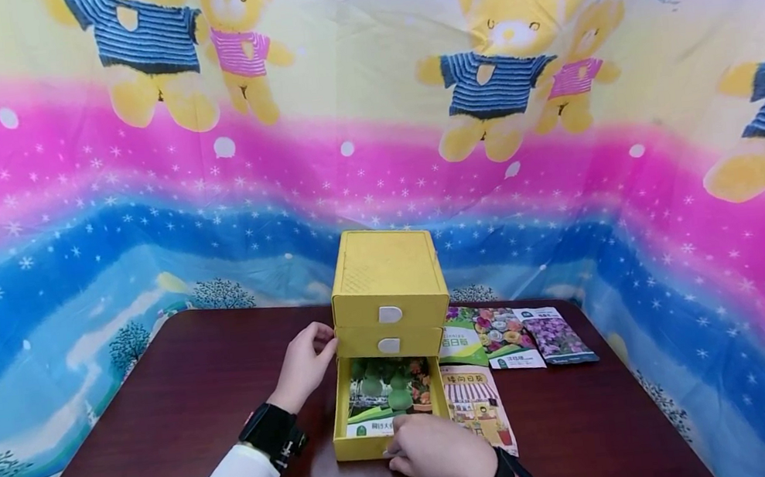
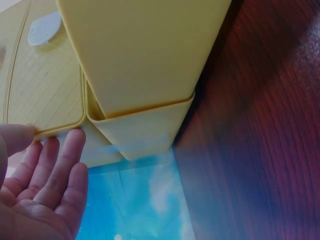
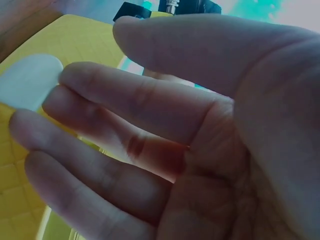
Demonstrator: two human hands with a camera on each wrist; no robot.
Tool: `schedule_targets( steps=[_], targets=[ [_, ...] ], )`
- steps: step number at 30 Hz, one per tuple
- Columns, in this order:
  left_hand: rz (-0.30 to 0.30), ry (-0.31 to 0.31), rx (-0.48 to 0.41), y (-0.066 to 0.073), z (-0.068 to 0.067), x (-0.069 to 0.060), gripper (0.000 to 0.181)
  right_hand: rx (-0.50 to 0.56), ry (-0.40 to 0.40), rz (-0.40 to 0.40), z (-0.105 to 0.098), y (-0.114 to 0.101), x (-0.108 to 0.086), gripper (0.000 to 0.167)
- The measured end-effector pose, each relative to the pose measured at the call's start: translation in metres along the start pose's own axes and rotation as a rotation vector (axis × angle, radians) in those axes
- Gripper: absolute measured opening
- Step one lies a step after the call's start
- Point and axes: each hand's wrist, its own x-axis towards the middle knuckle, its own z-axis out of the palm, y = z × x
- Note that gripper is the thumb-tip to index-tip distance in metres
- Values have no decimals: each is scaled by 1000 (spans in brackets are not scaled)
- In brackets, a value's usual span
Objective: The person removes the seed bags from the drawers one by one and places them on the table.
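Note:
A small yellow drawer cabinet (image 1: pixel 387 261) stands on the table, its bottom drawer (image 1: pixel 357 449) pulled out toward me. Inside that drawer lies a packet (image 1: pixel 370 387) with green and orange plant pictures. My left hand (image 1: pixel 303 365) steadies the cabinet's left side; in the left wrist view the thumb and fingertips touch an edge of its yellow shell. At the drawer's front is my right hand (image 1: pixel 440 450), fingers extended. The right wrist view shows those fingertips against or close beside a white pull tab (image 3: pixel 30 82). The hand covers part of the drawer front.
Right of the cabinet lie several flower seed packets: a green one (image 1: pixel 462 345), one with mixed blooms (image 1: pixel 504 331) and a purple one (image 1: pixel 559 338). A beige illustrated packet (image 1: pixel 480 407) sits beside the open drawer. A printed bear curtain (image 1: pixel 352 78) hangs behind the dark table (image 1: pixel 184 415).

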Motion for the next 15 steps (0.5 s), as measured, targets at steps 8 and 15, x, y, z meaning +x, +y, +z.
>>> schedule_targets(
  steps=[8,15],
  targets=[
    [-6,-3,4,0,0,0,17,-1,-8,-24,0,-2,-3,14],
    [14,20,5,-2,2,1,14,35,-14,-36,-3,-6,-6,13]
  ],
)
